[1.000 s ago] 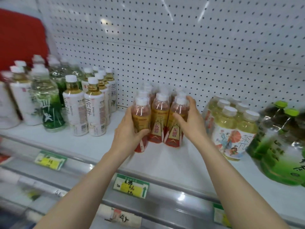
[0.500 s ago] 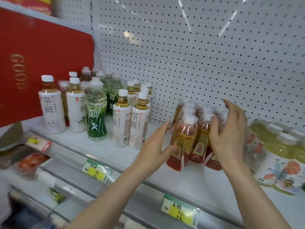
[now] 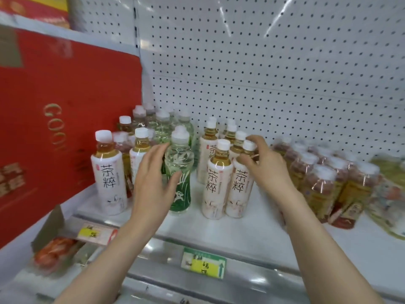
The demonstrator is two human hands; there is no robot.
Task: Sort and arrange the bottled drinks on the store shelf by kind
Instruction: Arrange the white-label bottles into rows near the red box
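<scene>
White shelf [image 3: 263, 229], pegboard wall [image 3: 263, 73] behind, red box [image 3: 65, 102] left. My left hand [image 3: 153, 185] open, fingers spread, beside green-label bottle [image 3: 182, 154]. My right hand [image 3: 269, 172] curled round neck of white-label tea bottle [image 3: 238, 187], front row.

Left hand [image 3: 151, 185] open, fingers spread, beside green bottle [image 3: 178, 172]; thumb lies across bottle front, grip not closed. Right hand [image 3: 269, 170] at necks of white-label tea bottles [image 3: 217, 183], fingers curved over a rear cap; actual grip unclear. Another white-label bottle [image 3: 109, 172] stands at left by red box [image 3: 54, 128]. More clear-green bottles behind. Wrapped pack of amber bottles [image 3: 324, 189] at right, blurred. All upright on white shelf [image 3: 252, 229] against pegboard [image 3: 263, 73]. Green-yellow price tag [image 3: 203, 262] on shelf edge.
</scene>
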